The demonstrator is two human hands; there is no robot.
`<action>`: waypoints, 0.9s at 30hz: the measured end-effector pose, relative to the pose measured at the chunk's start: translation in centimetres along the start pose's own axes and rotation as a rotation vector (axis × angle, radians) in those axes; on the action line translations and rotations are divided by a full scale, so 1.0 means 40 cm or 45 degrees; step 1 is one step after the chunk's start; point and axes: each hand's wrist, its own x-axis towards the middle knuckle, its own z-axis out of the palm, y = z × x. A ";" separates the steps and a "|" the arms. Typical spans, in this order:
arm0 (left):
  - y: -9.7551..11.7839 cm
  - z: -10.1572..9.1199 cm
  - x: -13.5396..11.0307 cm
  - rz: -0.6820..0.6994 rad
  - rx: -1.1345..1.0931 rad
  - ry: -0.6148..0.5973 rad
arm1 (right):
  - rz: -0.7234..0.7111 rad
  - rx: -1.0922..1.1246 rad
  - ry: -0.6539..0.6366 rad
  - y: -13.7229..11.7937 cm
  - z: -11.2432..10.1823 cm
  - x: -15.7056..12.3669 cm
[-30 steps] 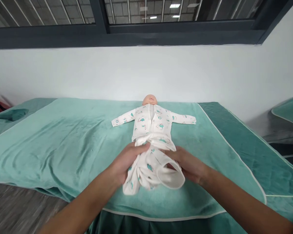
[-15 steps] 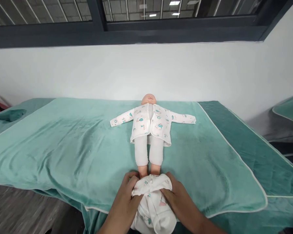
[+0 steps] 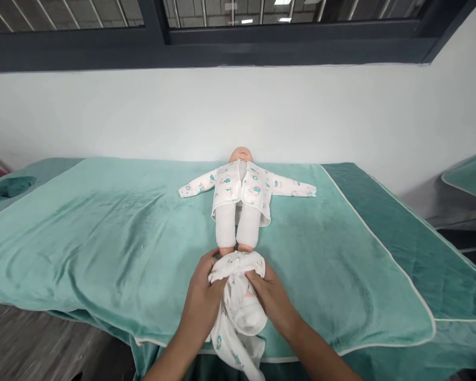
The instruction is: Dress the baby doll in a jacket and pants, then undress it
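Observation:
A baby doll (image 3: 226, 227) lies on its back with its head toward the wall and its arms spread. It wears a white printed jacket (image 3: 257, 188) over white leg coverings. Both of my hands grip the gathered waist of printed baby pants (image 3: 244, 304) at the doll's feet, which are hidden inside the opening. My left hand (image 3: 203, 293) pinches the left side of the waistband, and my right hand (image 3: 273, 296) pinches the right side. The pant legs hang down toward me, over the blanket's near edge.
A green plush blanket (image 3: 115, 227) with white piping covers the bed, over a darker green sheet (image 3: 384, 222). Behind stands a white wall (image 3: 162, 116) below a dark window frame (image 3: 293, 47). Another green cover (image 3: 472, 174) shows at the far right.
My hands have moved the pants forward, away from me, so the waistband now covers more of the doll's feet. The pant legs hang longer and looser.

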 end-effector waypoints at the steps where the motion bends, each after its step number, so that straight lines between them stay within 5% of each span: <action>1: 0.007 -0.004 0.005 0.067 0.072 0.007 | 0.003 0.045 0.009 -0.003 0.000 0.003; 5: 0.058 -0.019 0.020 0.280 0.310 -0.106 | 0.016 0.085 0.134 -0.011 -0.009 -0.002; 11: 0.182 -0.034 0.071 0.018 0.051 -0.512 | -0.142 0.112 0.347 -0.014 -0.037 0.013; 16: 0.197 -0.008 0.163 -0.079 -0.285 -0.731 | -0.408 -0.063 0.517 -0.051 -0.046 0.061; 19: 0.183 0.021 0.224 -0.008 -0.226 -0.729 | -0.488 -0.083 0.545 -0.071 -0.043 0.100; 27: 0.197 0.054 0.351 0.589 0.318 -0.522 | -0.507 -0.033 0.480 -0.073 -0.056 0.157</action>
